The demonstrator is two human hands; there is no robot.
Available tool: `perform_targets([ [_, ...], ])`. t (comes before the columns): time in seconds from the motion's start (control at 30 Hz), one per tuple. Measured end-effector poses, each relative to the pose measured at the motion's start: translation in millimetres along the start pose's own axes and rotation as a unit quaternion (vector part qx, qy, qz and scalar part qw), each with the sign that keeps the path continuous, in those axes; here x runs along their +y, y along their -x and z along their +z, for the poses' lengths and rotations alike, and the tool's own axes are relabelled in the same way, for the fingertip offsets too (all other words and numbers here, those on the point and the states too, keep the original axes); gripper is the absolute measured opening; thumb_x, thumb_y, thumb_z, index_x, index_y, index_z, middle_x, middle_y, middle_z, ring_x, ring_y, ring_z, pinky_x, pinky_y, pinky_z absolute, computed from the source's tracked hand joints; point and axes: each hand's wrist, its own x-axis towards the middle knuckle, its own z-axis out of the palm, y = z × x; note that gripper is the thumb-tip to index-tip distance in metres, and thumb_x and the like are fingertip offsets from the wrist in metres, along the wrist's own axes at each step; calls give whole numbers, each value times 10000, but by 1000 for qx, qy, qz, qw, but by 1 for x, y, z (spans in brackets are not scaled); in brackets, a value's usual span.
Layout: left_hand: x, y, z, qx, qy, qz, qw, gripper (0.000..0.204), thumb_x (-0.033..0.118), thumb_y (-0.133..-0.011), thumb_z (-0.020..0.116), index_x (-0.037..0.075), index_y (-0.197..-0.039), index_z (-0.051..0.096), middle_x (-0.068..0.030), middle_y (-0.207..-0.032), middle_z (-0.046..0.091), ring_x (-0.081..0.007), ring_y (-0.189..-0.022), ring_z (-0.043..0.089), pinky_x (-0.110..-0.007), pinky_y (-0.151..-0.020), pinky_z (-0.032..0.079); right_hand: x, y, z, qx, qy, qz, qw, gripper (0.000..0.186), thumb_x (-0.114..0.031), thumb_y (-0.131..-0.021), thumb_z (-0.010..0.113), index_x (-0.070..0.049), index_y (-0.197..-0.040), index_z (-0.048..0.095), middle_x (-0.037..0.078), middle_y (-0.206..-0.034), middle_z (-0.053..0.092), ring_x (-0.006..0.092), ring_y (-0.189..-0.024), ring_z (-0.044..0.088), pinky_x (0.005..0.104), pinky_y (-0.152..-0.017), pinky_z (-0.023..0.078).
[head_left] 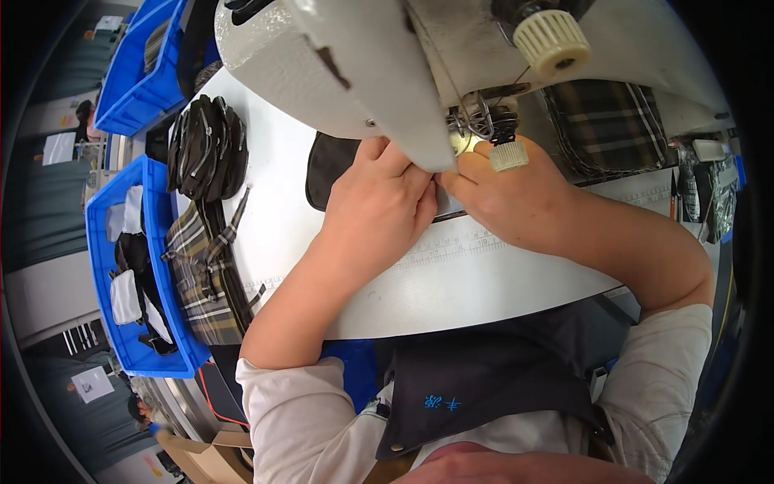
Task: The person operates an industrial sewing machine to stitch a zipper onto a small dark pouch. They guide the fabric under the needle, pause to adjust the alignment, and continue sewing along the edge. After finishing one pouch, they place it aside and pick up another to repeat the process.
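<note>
A dark fabric piece with a rounded corner [326, 171] lies flat on the white sewing table under the sewing machine [363, 73]. My left hand [379, 194] is closed on it, fingers bent, left of the needle area. Close beside it, my right hand [516, 194] has its fingers curled down onto the work by the lit presser foot. Both thumbs nearly meet in front of the machine head. The fingertips and the stitching point are mostly hidden by the machine and the hands.
A stack of plaid fabric pieces [609, 129] lies right of the machine. At the left are a bundle of dark zippered pieces [207, 149], plaid pieces with straps [205, 278] and blue bins [97, 266]. Small tools and packets [705, 189] sit at the right edge.
</note>
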Motion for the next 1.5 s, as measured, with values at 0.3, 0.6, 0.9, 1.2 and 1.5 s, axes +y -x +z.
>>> perform_targets([
  [0.3, 0, 3, 1, 18, -6, -7, 1000, 305, 115, -793, 777, 8, -1077, 750, -100, -1225, 697, -346, -1091, 658, -420, -825, 595, 2, -1, -1, -17, 5, 2, 1000, 121, -114, -798, 735, -75, -905, 696, 54, -804, 686, 252, -808, 701, 390, -721, 556],
  [0.6, 0, 4, -6, -3, 45, -33, 998, 362, 141, -805, 782, -15, -1129, 755, -132, -1225, 674, -361, -1090, 659, -433, -848, 592, 1, -1, -4, -13, -9, -2, 1000, 112, -114, -804, 729, -72, -904, 699, 48, -784, 678, 249, -764, 705, 390, -680, 561],
  [0.9, 11, 5, 0, 3, -27, -21, 999, 368, 226, -851, 781, 15, -1151, 752, -85, -1156, 622, -267, -1104, 613, -359, -793, 609, 9, -2, -9, -65, -31, 1, 997, 135, -118, -839, 711, -60, -961, 701, 70, -779, 678, 287, -716, 708, 414, -644, 575],
  [1.2, 10, 3, 3, -2, -30, -39, 999, 417, 265, -846, 805, 2, -1163, 744, -98, -1193, 625, -286, -1163, 603, -362, -829, 611, 11, -3, -7, -53, -5, 26, 998, 154, -113, -832, 713, -68, -978, 700, 75, -792, 702, 284, -751, 726, 416, -661, 587],
  [1.5, -11, 12, -16, -63, 99, -23, 993, 724, 209, -777, 843, 39, -1434, 589, -183, -1417, 623, -420, -1300, 606, -488, -1071, 515, 4, -1, -15, -89, -13, -15, 996, 211, -137, -820, 710, -69, -1020, 706, 49, -811, 682, 255, -792, 721, 402, -665, 573],
])
